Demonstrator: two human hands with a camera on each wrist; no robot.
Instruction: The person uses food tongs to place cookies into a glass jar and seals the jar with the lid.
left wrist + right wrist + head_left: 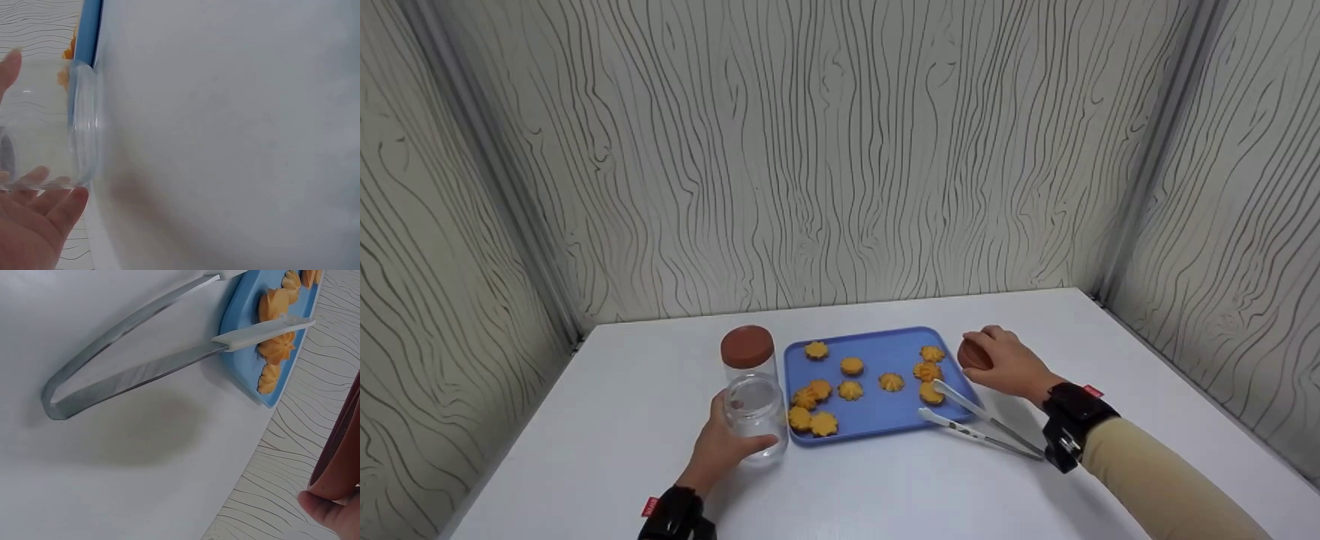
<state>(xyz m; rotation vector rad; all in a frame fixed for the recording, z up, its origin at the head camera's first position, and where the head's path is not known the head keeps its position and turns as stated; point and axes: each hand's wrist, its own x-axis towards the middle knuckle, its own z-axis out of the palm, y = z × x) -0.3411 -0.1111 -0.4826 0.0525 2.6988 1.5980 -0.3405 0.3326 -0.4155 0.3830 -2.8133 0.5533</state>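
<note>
My left hand [718, 448] is wrapped round a clear lidless jar [769, 425], thumb at its near side and fingers at its left. In the left wrist view the jar [45, 121] stands with its base by the blue tray's edge. A reddish-brown screw lid [973, 355] is gripped in my right hand [1011, 363], above the table just right of the tray. Tilted, the lid [340, 458] shows its rim in the right wrist view, with a thumb on its edge. Metal tongs [997, 427] with white tips lie below this hand, spread apart.
A blue tray [870, 421] bears several golden flower-shaped cookies [892, 382]. The tongs' tips rest over its right front corner. Behind the held jar stands another clear jar with a brown lid [747, 346]. Wood-patterned panels [825, 150] enclose the white table [885, 487] at back and sides.
</note>
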